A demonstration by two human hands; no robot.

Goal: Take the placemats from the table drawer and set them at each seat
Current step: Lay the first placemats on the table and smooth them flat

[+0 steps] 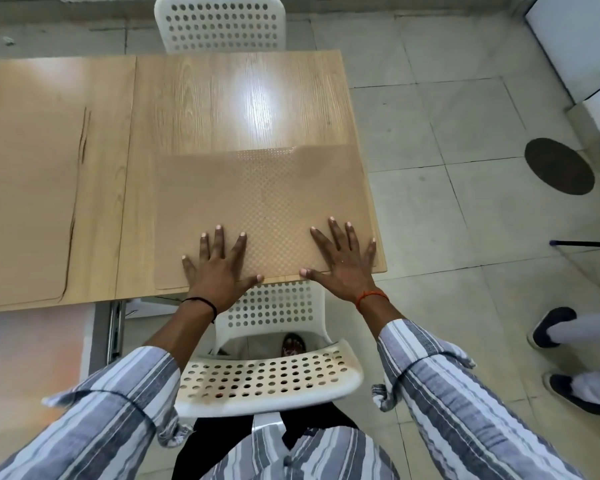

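A tan textured placemat (pixel 260 202) lies flat at the near right end of the wooden table (pixel 201 109). My left hand (pixel 217 268) rests palm down on its near left part, fingers spread. On the mat's near right part my right hand (pixel 342 263) is pressed flat, fingers apart. A second placemat (pixel 25 209) lies on the table at the left, partly cut off by the frame edge. The pulled-out drawer (pixel 35 344) shows below the table's left edge, its contents blurred.
A white perforated chair (pixel 271 362) stands between me and the table. Another white chair (pixel 220 24) sits at the far side. Another person's feet in dark shoes (pixel 565 358) stand on the tiled floor at right, near a round floor drain (pixel 559 171).
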